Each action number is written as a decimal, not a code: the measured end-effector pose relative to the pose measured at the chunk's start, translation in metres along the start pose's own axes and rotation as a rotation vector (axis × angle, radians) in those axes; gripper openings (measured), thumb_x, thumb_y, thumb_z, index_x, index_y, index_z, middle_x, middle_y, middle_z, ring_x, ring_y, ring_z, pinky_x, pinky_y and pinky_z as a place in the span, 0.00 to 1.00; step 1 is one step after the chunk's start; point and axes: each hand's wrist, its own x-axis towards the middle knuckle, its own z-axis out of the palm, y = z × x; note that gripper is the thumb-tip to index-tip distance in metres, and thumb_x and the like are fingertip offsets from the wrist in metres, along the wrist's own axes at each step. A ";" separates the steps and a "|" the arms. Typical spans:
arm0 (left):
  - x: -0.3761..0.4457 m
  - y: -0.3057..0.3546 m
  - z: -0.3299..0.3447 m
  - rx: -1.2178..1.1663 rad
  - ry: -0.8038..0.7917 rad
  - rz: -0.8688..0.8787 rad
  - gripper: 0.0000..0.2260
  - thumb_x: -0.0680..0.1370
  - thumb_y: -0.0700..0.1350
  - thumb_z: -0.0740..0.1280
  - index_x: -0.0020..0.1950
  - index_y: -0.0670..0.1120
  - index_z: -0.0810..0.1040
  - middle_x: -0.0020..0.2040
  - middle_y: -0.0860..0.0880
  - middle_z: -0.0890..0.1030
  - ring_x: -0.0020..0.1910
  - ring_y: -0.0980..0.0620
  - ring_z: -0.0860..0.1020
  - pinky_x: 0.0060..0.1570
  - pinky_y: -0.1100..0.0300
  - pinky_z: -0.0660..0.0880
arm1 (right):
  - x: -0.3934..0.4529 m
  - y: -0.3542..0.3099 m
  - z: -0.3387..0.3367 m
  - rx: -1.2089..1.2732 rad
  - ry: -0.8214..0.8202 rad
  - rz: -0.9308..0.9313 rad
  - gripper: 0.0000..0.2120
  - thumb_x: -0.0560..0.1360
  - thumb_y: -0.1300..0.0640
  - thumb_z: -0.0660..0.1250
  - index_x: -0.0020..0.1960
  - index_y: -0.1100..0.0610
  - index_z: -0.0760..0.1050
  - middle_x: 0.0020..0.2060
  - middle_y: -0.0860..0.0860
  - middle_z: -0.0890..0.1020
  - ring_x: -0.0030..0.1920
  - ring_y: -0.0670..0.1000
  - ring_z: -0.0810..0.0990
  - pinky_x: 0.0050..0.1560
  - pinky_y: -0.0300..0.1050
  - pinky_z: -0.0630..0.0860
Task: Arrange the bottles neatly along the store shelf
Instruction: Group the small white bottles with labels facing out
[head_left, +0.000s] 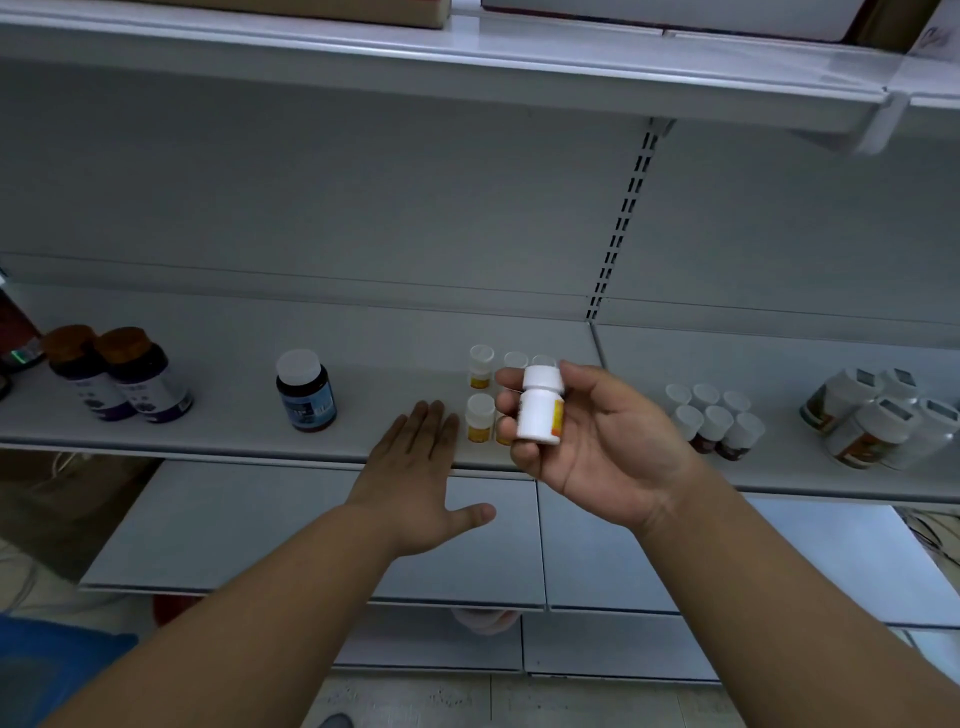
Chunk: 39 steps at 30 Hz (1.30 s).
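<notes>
Grey shelf (223, 426) is seen running left to right, with an upper shelf (467, 67) overhead and a slotted upright (626, 218) on the back panel right of centre.

At far right, large white jars (878, 415) are clustered. At left, two purple-labelled bottles (130, 374) with brown caps are stood touching each other. A dark bottle (306, 392) with a white cap and blue label is stood alone, well apart, left of centre.

Right of centre, six small dark bottles (714, 415) with white caps are set in two rows of three. At centre, small yellow-labelled bottles (480, 395) are grouped in near and far rows, partly hidden by the right hand.

Left hand (421, 483) is laid flat, fingers straight and together, fingertips over the near edge just left of the yellow-labelled group; contact cannot be told.

Right hand (587, 441) is raised in front of the shelf, palm leftward. A white bottle (540, 408) with yellow label is gripped upright between thumb and curled fingers, above the centre group, off the shelf
</notes>
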 end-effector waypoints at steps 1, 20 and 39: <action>0.000 0.000 0.000 0.003 0.003 -0.001 0.51 0.69 0.78 0.45 0.79 0.46 0.34 0.79 0.46 0.33 0.77 0.49 0.32 0.74 0.53 0.33 | -0.001 0.001 0.000 -0.029 0.004 -0.012 0.18 0.77 0.52 0.60 0.59 0.64 0.74 0.46 0.59 0.80 0.44 0.56 0.80 0.39 0.45 0.76; 0.001 -0.002 0.000 0.017 -0.018 0.013 0.51 0.70 0.78 0.46 0.79 0.46 0.34 0.79 0.45 0.32 0.78 0.47 0.33 0.76 0.52 0.34 | 0.016 -0.019 0.008 -1.180 0.381 -0.295 0.10 0.77 0.52 0.68 0.57 0.52 0.79 0.48 0.51 0.82 0.46 0.50 0.82 0.46 0.42 0.79; 0.001 -0.003 -0.001 0.003 -0.034 0.023 0.50 0.72 0.76 0.49 0.79 0.45 0.34 0.79 0.45 0.33 0.78 0.47 0.33 0.76 0.50 0.35 | 0.108 -0.037 -0.021 -2.104 0.086 -0.248 0.10 0.70 0.56 0.69 0.46 0.51 0.69 0.42 0.48 0.75 0.42 0.51 0.73 0.38 0.45 0.67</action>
